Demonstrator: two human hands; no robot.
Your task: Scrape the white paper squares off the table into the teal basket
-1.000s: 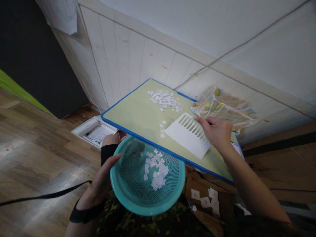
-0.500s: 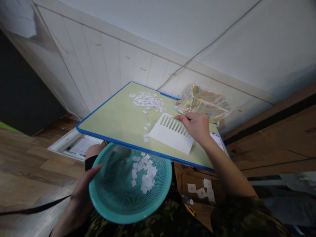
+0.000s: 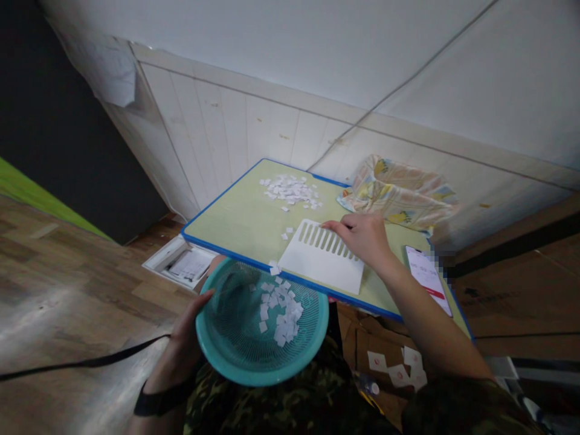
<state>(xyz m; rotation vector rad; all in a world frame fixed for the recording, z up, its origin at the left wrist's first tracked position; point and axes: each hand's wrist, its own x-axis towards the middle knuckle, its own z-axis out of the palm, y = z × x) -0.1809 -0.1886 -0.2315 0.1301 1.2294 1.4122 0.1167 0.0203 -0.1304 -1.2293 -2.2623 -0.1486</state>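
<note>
My left hand [image 3: 183,341] grips the left rim of a teal mesh basket [image 3: 235,350], held just below the near edge of a blue-edged board [image 3: 235,208]. White paper squares [image 3: 277,311] lie in the basket. My right hand [image 3: 365,238] presses on the far end of a white slotted card [image 3: 319,260], which lies flat on the board with its near edge at the board's edge. A few squares [image 3: 274,267] sit at that edge beside the card. A larger heap of squares [image 3: 290,188] lies at the board's far side.
A patterned cloth [image 3: 401,193] lies at the board's back right against the white panelled wall. A phone [image 3: 428,278] rests on the board's right end. Cardboard with white stickers [image 3: 394,368] is under the board. A white tray with papers [image 3: 183,263] sits on the wooden floor.
My right hand has slid the slotted card toward the board's near edge, pushing a few loose squares to the edge above the basket. My left hand has kept hold of the basket.
</note>
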